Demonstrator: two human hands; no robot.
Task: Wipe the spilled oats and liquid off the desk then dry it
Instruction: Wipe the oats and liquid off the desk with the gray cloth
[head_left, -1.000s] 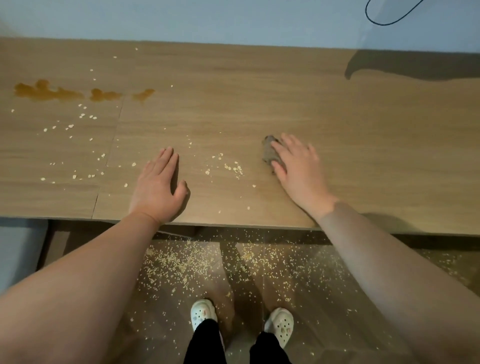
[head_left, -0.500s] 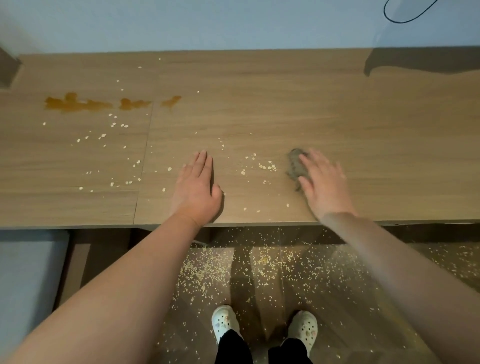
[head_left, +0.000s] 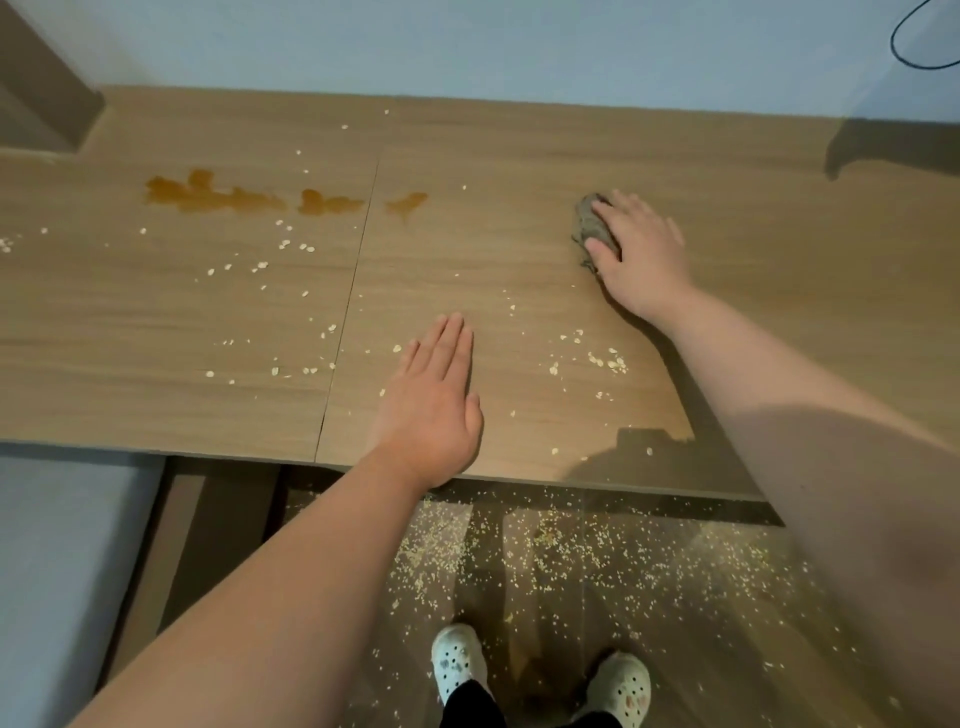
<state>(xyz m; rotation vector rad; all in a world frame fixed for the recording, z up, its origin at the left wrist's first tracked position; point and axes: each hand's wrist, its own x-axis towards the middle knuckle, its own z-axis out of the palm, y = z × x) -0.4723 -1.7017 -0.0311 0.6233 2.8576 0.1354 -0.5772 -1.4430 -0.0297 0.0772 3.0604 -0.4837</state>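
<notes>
— First, the left hand (head_left: 428, 410)?
— Flat on the desk (head_left: 156, 332), low centre of the frame, near the front edge. Fingers straight and close together, thumb out to the side. Holds nothing.
— And the right hand (head_left: 641, 254)?
— Up and right of centre, spread over a bunched grey cloth (head_left: 589, 221). Presses it to the wood with fingers nearly straight and the thumb laid on its near side; not wrapped round it. Covers most of it, with only the left edge showing.
— The spilled liquid (head_left: 208, 196)?
— Upper left: brown puddles in a row. A big ragged one, a smaller one to its right, and the smallest just past the seam (head_left: 353, 291) between the two desk boards. Well apart from the cloth.
— And the oats (head_left: 597, 361)?
— Scattered thinly below the puddles on the left board, plus a small cluster between the two hands, lower than the cloth. A few more by the front edge, lower right.
— Below the desk?
— Floor (head_left: 727, 649) thick with more flakes, lower centre, around a pair of white clogs (head_left: 457, 660) at the bottom edge.
— Top right?
— Loop of dark cable (head_left: 906, 49) against the pale wall (head_left: 467, 47).
</notes>
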